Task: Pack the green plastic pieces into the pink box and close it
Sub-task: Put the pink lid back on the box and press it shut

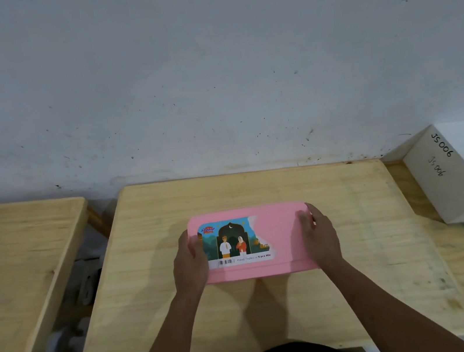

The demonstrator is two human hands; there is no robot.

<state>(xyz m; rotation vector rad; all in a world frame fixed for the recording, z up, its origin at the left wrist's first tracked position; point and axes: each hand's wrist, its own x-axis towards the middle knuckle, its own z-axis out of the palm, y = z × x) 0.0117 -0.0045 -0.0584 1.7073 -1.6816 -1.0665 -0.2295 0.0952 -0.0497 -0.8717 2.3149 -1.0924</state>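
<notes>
Grips the pink box (271,270) at both short ends in the middle of the wooden table (359,246), left hand (188,260) wrapped over the end by the printed label (235,242), right hand (319,235) over the bare pink end, with fingers laid on the lid (279,229). Shows no green pieces anywhere, so presumably packed inside under the lid, though impossible to confirm. Could leave the lid merely resting rather than snapped if pressed harder at one end, lifting the opposite corner; could also skid the box across the smooth wood if pushed sideways instead of straight down.
</notes>
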